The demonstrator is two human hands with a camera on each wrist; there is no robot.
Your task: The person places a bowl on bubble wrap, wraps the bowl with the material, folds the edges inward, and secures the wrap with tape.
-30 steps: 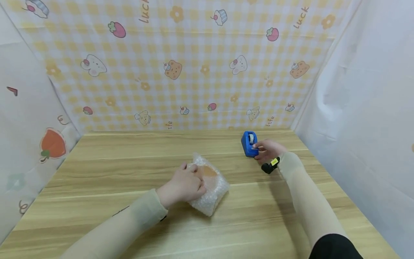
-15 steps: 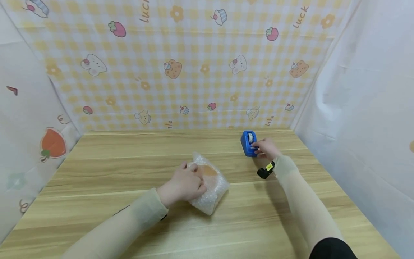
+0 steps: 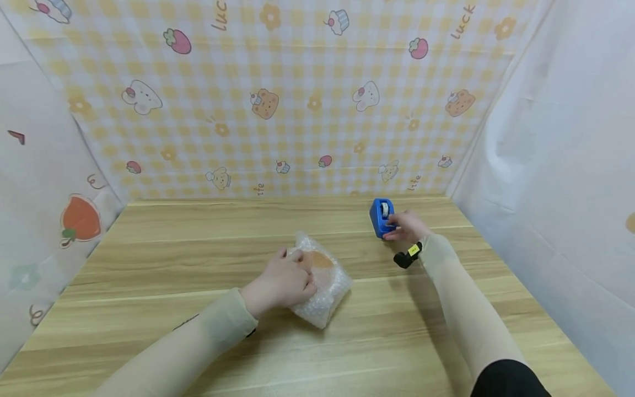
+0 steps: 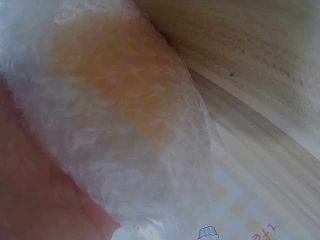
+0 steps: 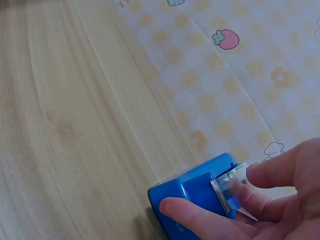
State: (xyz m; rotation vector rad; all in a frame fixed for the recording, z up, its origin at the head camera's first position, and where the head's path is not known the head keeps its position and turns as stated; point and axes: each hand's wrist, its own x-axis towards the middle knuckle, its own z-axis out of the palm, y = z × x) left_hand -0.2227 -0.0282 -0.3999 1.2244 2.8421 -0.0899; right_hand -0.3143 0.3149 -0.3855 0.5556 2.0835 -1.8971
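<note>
On the table lies a bubble-wrap package (image 3: 329, 286) with an orange patch showing through. My left hand (image 3: 283, 281) holds it down, its fingers bent over the near left side. In the left wrist view the palm lies along the edge of the bubble wrap (image 4: 115, 165). Farther back on the right stands a blue tape dispenser (image 3: 379, 218) with a roll of tape. My right hand (image 3: 409, 226) is at its front. In the right wrist view, thumb and a finger pinch the clear tape (image 5: 240, 172) near the cutter, and another fingertip (image 5: 172, 206) rests on the blue body.
The wooden table (image 3: 198, 242) meets a yellow checked backdrop cloth (image 3: 297, 138) just behind the dispenser. White cloths (image 3: 536, 182) hang along both sides. A black wrist camera (image 3: 408, 256) sits below my right wrist.
My right hand has moved slightly left and closer in on the dispenser, and one finger now reaches lower onto its front. My left hand and the package keep their place.
</note>
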